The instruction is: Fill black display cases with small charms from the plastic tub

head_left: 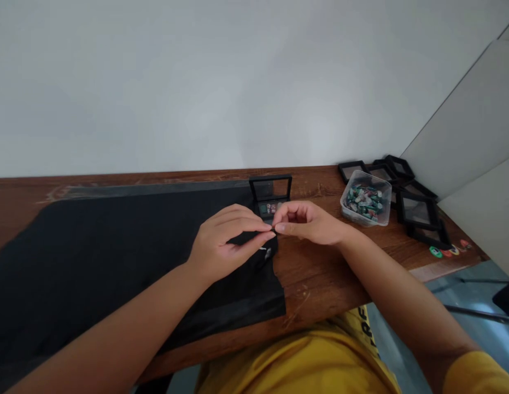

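Your brown wooden surface (320, 279), partly covered by black cloth (115, 246), runs along a pale wall (197, 82); dark lettering on your yellow clothing (315, 361) shows R and F. Just before the open black frame (270, 177), your right hand (309, 221) pinches a tiny unidentifiable piece (273, 228); whether your left hand (221, 241), fingertips nearly together, also grips it cannot be told.

1 left hand (217, 243), 1 right hand (314, 223), 1 tabletop (320, 279), 1 black cloth (115, 246), 1 open frame (270, 178), 1 clear tub (361, 219), stones (364, 200) inside uncountable, 6+ flat black frames (418, 210), about 4 small discs (435, 251), 1 yellow shirt (311, 361)
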Tool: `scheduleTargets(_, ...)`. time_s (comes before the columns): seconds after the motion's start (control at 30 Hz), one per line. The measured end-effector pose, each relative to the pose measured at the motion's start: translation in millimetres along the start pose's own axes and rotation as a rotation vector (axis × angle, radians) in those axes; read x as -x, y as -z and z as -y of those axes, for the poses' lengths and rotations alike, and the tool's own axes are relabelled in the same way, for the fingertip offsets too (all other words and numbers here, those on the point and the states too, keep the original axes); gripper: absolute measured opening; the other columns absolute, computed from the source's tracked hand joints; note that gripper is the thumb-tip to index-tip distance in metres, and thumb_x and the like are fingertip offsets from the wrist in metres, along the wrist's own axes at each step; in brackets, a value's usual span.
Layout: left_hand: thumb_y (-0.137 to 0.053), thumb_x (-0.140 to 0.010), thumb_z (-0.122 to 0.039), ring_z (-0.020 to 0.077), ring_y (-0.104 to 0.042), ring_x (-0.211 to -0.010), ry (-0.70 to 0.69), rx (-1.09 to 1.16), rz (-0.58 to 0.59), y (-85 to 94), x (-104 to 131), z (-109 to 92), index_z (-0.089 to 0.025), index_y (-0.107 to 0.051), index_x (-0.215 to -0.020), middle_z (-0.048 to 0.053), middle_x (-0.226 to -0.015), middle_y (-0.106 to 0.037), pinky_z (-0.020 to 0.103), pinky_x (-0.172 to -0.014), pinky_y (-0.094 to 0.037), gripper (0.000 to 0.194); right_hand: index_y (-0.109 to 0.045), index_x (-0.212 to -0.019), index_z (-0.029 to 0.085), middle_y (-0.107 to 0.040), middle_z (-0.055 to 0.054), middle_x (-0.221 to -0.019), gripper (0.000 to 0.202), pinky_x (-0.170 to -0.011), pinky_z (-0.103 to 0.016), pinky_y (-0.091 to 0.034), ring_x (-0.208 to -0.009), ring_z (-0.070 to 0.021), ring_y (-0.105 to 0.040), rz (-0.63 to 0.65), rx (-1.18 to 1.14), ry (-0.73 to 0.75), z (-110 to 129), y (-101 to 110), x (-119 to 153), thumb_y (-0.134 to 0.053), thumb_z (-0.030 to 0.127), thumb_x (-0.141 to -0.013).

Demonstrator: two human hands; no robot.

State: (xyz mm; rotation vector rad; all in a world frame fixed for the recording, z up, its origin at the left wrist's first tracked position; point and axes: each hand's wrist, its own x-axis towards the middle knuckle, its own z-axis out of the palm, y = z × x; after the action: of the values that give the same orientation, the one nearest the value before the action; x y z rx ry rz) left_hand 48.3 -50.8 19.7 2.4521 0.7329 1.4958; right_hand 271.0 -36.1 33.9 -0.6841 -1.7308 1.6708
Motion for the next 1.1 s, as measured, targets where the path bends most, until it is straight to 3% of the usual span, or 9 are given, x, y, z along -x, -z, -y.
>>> scheduleTargets(0.07,-0.074,-0.095,-0.037,0.0161,-0.071,-0.071,0.042,0.011,0.127,3.5,0,3,-0.023,-0.072,-0.08,0.0,-0.077,-0.076,0.03,-0.069,-0.057,0.02,-0.064,-0.087,0.018,-0.055,0.005,-0.073,0.03,-0.06,-0.023,-0.038,-0.066,-0.0086,-0.046,-0.095,0.043,0.026,5,5,2,-0.081,0.043,-0.085)
scheduleTargets(0.17,-0.071,-0.095,-0.051,0.0136,-0.068,-0.065,0.097,-0.004,0.447,12.6,1,7,-0.022,-0.07,-0.072,-0.001,-0.072,-0.073,0.026,-0.063,-0.051,0.037,-0.062,-0.085,0.019,-0.052,0.005,-0.072,0.032,-0.06,-0.024,-0.036,-0.067,-0.0092,-0.046,-0.222,0.062,0.058,10,12,5,-0.078,0.045,-0.087)
scheduleTargets(0.23,-0.073,-0.091,-0.055,0.0126,-0.067,-0.063,0.151,-0.043,0.613,19.0,0,10,-0.023,-0.072,-0.076,-0.003,-0.073,-0.072,0.024,-0.06,-0.047,0.035,-0.061,-0.085,0.019,-0.051,0.006,-0.07,0.033,-0.059,-0.024,-0.035,-0.066,-0.0092,-0.044,-0.234,0.066,0.044,10,14,5,-0.077,0.047,-0.088)
scheduleTargets(0.3,-0.076,-0.088,-0.055,0.0127,-0.067,-0.064,0.21,-0.062,0.695,23.8,0,12,-0.025,-0.077,-0.084,-0.003,-0.075,-0.072,0.024,-0.061,-0.047,0.03,-0.061,-0.085,0.019,-0.051,0.006,-0.071,0.035,-0.058,-0.024,-0.034,-0.064,-0.0088,-0.043,-0.214,0.076,0.026,8,14,5,-0.079,0.049,-0.086)
scheduleTargets(0.47,-0.074,-0.089,-0.049,0.0148,-0.071,-0.073,0.247,-0.035,0.784,24.2,1,18,-0.031,-0.082,-0.099,-0.003,-0.081,-0.075,0.025,-0.068,-0.049,0.022,-0.061,-0.087,0.019,-0.051,0.006,-0.071,0.034,-0.058,-0.024,-0.034,-0.063,-0.0088,-0.042,-0.173,0.113,0.016,2,11,2,-0.078,0.049,-0.086)
scheduleTargets(0.83,-0.074,-0.088,-0.049,0.0144,-0.065,-0.065,0.345,-0.018,0.857,16.7,1,20,-0.028,-0.08,-0.096,-0.003,-0.074,-0.069,0.024,-0.061,-0.044,0.024,-0.063,-0.088,0.018,-0.052,0.006,-0.071,0.037,-0.062,-0.026,-0.037,-0.064,-0.0094,-0.042,-0.161,0.115,-0.018,0,8,1,-0.081,0.051,-0.084)
scheduleTargets(1.1,-0.071,-0.088,-0.052,0.0154,-0.065,-0.065,0.367,0.006,0.846,16.5,3,21,-0.029,-0.079,-0.1,-0.003,-0.075,-0.069,0.025,-0.062,-0.044,0.027,-0.063,-0.087,0.018,-0.056,0.005,-0.074,0.04,-0.063,-0.026,-0.038,-0.066,-0.0096,-0.045,-0.153,0.122,-0.051,-4,8,-1,-0.084,0.051,-0.079)
